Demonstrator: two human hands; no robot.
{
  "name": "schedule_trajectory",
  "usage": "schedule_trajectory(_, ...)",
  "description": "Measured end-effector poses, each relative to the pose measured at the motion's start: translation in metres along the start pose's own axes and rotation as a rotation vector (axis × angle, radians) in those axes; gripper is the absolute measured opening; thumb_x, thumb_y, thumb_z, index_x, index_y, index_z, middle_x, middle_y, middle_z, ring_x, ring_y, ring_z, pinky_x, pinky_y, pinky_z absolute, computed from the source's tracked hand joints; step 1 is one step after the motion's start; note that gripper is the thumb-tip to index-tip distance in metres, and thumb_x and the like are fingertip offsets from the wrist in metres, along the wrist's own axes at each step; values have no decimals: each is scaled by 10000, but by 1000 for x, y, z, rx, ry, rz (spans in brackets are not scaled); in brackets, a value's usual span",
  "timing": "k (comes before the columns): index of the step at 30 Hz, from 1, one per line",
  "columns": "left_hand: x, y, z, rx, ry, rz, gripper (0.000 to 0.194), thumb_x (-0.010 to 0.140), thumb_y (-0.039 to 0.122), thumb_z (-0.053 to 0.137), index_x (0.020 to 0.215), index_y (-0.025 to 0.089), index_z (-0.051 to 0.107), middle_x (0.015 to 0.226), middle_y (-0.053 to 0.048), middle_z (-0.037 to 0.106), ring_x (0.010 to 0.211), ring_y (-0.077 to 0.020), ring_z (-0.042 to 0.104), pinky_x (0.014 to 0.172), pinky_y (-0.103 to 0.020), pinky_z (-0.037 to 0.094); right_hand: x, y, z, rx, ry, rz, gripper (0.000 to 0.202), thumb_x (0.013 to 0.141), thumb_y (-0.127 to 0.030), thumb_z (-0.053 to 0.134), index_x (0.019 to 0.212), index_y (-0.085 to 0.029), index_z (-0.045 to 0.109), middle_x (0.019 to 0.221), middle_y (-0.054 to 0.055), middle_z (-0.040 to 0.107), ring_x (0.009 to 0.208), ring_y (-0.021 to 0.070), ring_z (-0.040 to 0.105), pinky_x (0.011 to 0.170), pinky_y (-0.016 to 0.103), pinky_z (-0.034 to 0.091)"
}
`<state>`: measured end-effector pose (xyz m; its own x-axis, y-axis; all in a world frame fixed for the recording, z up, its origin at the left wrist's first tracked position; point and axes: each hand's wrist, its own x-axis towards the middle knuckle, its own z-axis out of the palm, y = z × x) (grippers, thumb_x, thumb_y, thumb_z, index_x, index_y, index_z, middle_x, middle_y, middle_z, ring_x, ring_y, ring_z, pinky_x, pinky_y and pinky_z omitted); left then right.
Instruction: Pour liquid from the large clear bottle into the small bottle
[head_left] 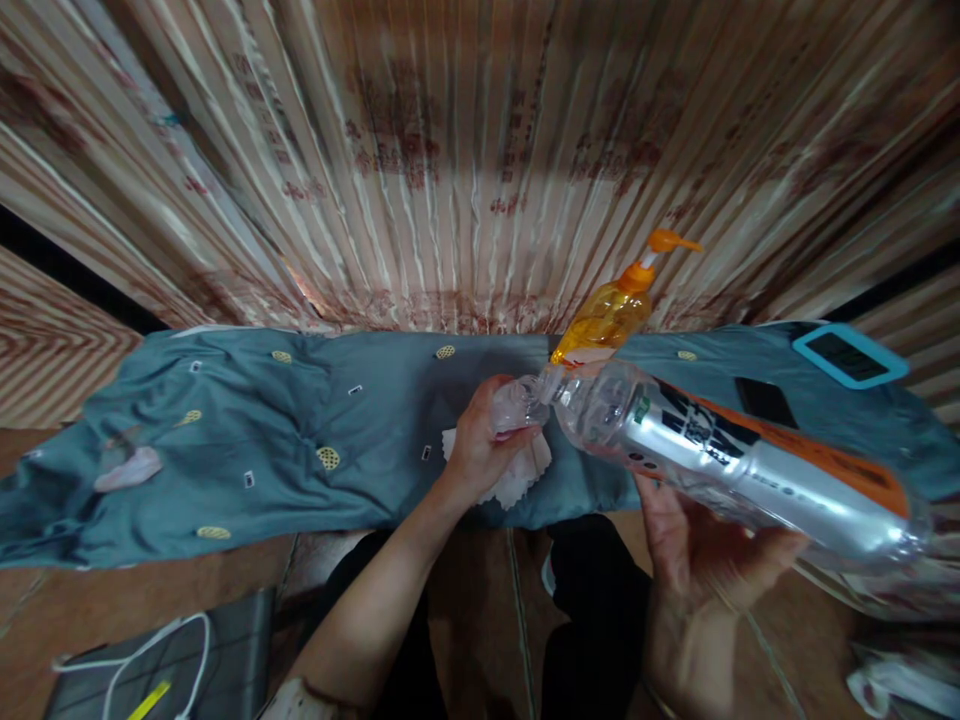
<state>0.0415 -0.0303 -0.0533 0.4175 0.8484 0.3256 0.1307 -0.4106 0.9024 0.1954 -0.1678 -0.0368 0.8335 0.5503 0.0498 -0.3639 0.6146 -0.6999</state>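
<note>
My left hand (480, 440) is closed around a small clear cup (516, 405), held above the cloth-covered surface. My right hand (697, 540) grips a large clear plastic bottle (720, 445) with a silver and orange label from below. The bottle lies tilted nearly level, its neck pointing left and meeting the cup's mouth. Whether liquid is flowing between them I cannot tell. Under my left hand a white scalloped napkin (517, 475) rests on the cloth. Just behind the bottle's neck stands a pump bottle (604, 315) of amber liquid with an orange pump top.
A blue-green cloth with pineapple prints (390, 400) covers the long surface. A black phone (765, 402) and a blue-framed tablet (851, 356) lie at the right. Crumpled clear plastic (131, 468) lies at the left. Behind hangs a pleated curtain (480, 180). A white cable (150, 640) rests on a dark box below left.
</note>
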Motion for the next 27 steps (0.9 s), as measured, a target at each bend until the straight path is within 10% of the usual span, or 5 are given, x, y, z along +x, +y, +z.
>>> schedule_trajectory(27, 1, -5, 3, 18, 28, 54, 524, 723, 353, 709, 1158, 185, 471, 1164, -74, 585, 1038, -224, 585, 896, -353, 481, -6, -2, 7, -131, 12, -55, 783, 497, -586, 752, 1206, -324, 550, 1401, 11, 452, 1311, 330, 380, 963, 655, 402)
